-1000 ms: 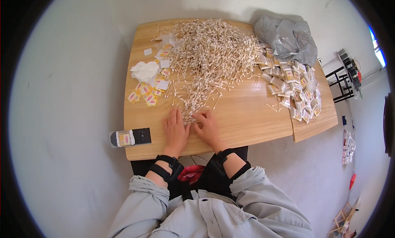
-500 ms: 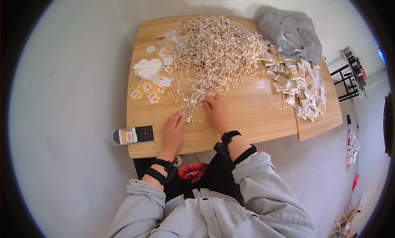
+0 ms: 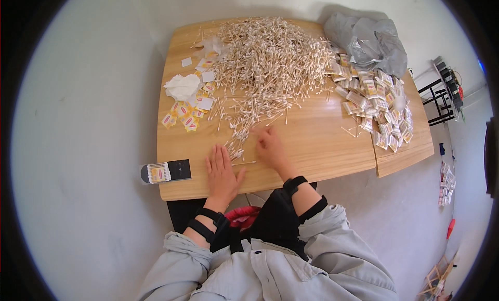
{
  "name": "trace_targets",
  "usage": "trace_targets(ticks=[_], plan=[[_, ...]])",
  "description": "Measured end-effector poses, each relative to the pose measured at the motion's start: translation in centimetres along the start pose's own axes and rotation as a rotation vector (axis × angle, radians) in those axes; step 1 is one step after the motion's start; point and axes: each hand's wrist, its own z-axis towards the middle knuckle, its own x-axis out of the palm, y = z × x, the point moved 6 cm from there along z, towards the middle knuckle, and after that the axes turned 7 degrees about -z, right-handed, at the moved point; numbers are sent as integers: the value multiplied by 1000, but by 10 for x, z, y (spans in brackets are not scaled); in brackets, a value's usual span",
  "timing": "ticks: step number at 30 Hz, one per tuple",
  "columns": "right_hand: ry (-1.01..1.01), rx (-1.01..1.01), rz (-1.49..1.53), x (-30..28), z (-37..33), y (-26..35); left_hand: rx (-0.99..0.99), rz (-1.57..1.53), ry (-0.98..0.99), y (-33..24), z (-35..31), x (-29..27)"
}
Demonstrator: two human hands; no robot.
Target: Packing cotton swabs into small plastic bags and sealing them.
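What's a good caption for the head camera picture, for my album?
Left hand and right hand near a big heap of cotton swabs on a table.

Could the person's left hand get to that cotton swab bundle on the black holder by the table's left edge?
Probably yes: the left hand is palm down nearby, and only wooden tabletop seems to lie between it and the black holder bearing the cotton swab bundle.

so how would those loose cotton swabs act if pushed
The loose cotton swabs would probably roll, since their sticks look thin and round. They seem likely to be light, being slim with small white tips. They may also scatter, lying crisscrossed and unbound.
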Motion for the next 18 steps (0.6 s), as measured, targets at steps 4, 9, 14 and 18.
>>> trace_targets(ticks=[4,9,14,18], plan=[[-2,-214,-162,12,-17,35,57,3,-1,-8,15,7],[34,-104,-96,13,-12,19,155,10,-24,-10,31,15],[38,7,-121,-3,4,7,206,5,-53,-7,28,17],[-34,80,-142,-20,17,-3,217,12,-64,-2,24,16]])
